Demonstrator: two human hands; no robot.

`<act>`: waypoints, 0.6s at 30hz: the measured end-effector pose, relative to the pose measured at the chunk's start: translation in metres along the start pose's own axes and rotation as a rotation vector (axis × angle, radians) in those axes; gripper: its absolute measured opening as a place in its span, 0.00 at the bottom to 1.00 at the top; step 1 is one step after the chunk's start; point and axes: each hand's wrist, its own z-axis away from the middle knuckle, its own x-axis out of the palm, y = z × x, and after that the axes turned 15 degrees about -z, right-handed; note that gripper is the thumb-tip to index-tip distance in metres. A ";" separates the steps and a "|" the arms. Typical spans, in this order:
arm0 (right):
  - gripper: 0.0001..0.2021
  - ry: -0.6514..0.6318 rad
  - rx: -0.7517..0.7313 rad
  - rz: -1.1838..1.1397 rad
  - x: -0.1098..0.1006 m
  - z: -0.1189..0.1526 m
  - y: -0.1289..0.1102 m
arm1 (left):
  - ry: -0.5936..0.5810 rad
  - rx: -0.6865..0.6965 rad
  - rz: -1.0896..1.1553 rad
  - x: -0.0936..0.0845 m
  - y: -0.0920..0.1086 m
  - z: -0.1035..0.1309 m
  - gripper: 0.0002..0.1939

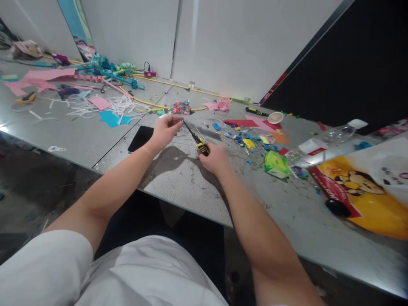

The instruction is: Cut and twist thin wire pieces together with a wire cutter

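On the dull grey, scuffed tabletop (306, 231) sits a crinkled yellow, red and white plastic bag (379, 197) with a cartoon face and lettering too blurred to read, beside a lying, clear plastic bottle (325, 141) with a red-and-white label, illegible too. Between a flat black phone (140, 138) and a shiny green packet (276, 164), the right hand (216, 159) grips a slim tool with a black-and-yellow handle (202, 146); the left hand (165, 128) has thumb and fingers bent together by its tip, whether pinching anything I cannot tell.
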 end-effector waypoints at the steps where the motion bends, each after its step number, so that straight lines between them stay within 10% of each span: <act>1: 0.11 0.004 -0.007 0.002 0.000 0.000 0.001 | -0.001 0.005 -0.006 0.000 -0.001 0.000 0.07; 18: 0.07 0.047 0.031 0.060 0.003 -0.006 0.006 | -0.006 -0.065 0.049 0.001 0.000 0.000 0.07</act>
